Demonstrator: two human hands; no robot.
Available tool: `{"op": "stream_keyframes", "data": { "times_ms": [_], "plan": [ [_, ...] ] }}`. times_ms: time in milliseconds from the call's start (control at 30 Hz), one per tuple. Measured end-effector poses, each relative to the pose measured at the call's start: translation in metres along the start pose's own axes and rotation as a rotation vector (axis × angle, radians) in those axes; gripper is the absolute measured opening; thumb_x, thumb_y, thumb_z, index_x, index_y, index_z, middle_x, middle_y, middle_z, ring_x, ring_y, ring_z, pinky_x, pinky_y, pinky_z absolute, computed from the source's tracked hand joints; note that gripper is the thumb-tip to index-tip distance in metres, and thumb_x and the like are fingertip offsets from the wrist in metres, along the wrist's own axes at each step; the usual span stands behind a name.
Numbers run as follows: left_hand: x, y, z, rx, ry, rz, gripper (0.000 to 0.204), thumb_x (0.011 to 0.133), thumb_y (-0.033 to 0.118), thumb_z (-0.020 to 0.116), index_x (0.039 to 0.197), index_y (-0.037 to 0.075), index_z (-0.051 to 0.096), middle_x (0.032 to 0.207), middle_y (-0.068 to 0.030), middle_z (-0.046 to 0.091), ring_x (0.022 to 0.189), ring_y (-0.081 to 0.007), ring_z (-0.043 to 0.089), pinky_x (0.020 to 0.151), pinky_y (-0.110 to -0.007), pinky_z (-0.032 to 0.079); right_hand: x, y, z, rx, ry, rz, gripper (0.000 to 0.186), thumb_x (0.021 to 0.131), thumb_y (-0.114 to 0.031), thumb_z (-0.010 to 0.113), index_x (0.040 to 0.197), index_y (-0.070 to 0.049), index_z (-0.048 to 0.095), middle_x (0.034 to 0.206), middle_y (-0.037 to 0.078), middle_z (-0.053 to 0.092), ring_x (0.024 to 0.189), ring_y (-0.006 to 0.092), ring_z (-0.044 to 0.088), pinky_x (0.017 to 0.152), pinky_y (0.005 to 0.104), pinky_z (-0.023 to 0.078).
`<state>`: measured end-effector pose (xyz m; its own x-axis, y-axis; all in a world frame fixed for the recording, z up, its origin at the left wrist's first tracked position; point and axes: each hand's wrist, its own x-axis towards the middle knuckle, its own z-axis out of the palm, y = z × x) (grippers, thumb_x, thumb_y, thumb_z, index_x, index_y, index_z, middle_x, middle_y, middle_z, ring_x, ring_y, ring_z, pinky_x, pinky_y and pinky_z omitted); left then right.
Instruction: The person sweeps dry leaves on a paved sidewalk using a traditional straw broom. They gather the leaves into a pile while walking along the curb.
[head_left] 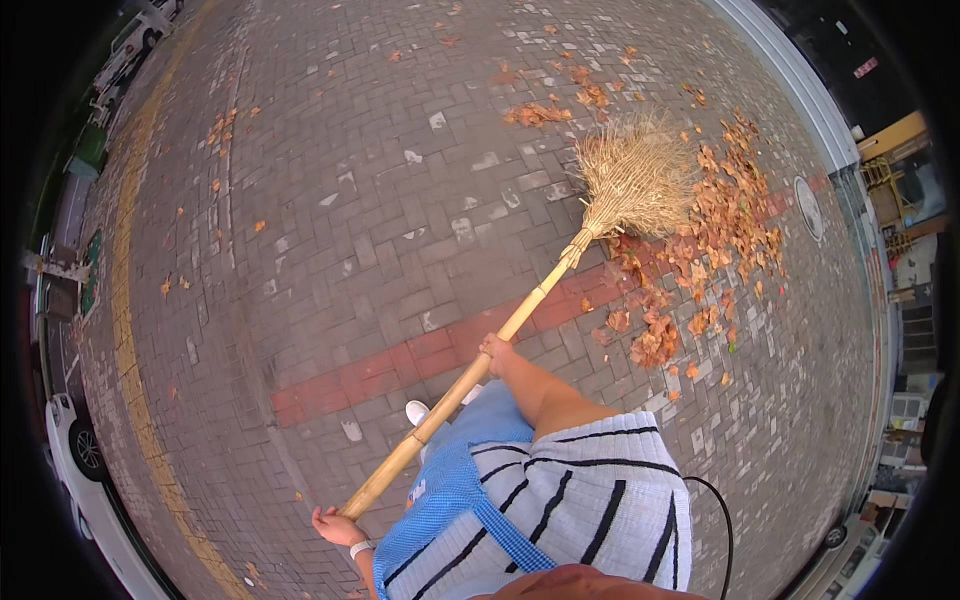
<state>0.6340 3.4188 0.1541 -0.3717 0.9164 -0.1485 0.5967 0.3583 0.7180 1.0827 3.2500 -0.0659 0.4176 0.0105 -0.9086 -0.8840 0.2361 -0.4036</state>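
Hands (495, 351) (338, 526) on broom (520, 314); leaves (728, 220) beside

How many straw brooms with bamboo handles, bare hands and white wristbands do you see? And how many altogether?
Straw broom with yellow bamboo handle: 1
Bare hands, left hand and right hand: 2
White wristband: 1
Total: 4

This is an outdoor paved street, bordered by vehicles and building fronts. Interlocking brick paving (380, 200) spreads around the grip of both hands, and a red paving band (430, 350) runs beneath the right hand (495, 352). Fallen leaves (735, 215) lie beyond that hand's grip, to the right, near a round cover (809, 209) set in the ground. Left of the left hand (338, 526) come a yellow strip (128, 330) and a white car (90, 500); building fronts (905, 180) stand well to the right of the grip.
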Motion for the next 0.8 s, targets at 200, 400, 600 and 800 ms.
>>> {"op": "stream_keyframes", "data": {
  "times_ms": [200, 400, 600, 800],
  "plan": [
    [0.113, 0.080, 0.061, 0.052, -0.275, 0.405, 0.022, 0.083, 0.009, 0.037, 0.098, 0.003, 0.053, 0.067, -0.0095, 0.058, 0.062, -0.0181, 0.056, 0.061, -0.031, 0.044, -0.053, 0.012, -0.022, 0.385, 0.113, -0.081, 0.008, 0.075, -0.009, 0.052, 0.069, -0.007, 0.047, 0.060, 0.005, 0.046, 0.050, 0.0168, 0.047, 0.049, 0.0345, 0.045],
    [0.106, 0.202, 0.143, -0.255, -0.708, 0.658, 0.019, 0.083, 0.006, 0.041, 0.098, 0.001, 0.051, 0.065, -0.0053, 0.055, 0.061, -0.0117, 0.053, 0.059, -0.024, 0.042, -0.094, 0.037, -0.090, 0.774, 0.334, -0.274, 0.007, 0.075, -0.009, 0.051, 0.073, -0.005, 0.046, 0.065, 0.007, 0.047, 0.054, 0.0185, 0.048, 0.054, 0.0346, 0.046],
    [0.029, 0.284, 0.184, -0.534, -1.190, 0.760, 0.017, 0.084, 0.005, 0.047, 0.100, 0.000, 0.047, 0.067, -0.0045, 0.054, 0.062, -0.0084, 0.049, 0.060, -0.022, 0.040, -0.132, 0.080, -0.164, 1.125, 0.495, -0.338, 0.007, 0.074, -0.007, 0.046, 0.070, -0.007, 0.040, 0.061, 0.005, 0.044, 0.052, 0.0166, 0.047, 0.050, 0.0312, 0.044],
    [-0.073, 0.322, 0.181, -0.564, -1.562, 0.801, 0.023, 0.082, 0.002, 0.051, 0.101, 0.002, 0.039, 0.074, -0.0058, 0.057, 0.071, -0.0101, 0.053, 0.068, -0.023, 0.041, -0.149, 0.142, -0.215, 1.430, 0.574, -0.226, 0.008, 0.071, -0.010, 0.044, 0.065, -0.010, 0.038, 0.053, 0.002, 0.042, 0.048, 0.0161, 0.044, 0.048, 0.0300, 0.043]
  ]
}}
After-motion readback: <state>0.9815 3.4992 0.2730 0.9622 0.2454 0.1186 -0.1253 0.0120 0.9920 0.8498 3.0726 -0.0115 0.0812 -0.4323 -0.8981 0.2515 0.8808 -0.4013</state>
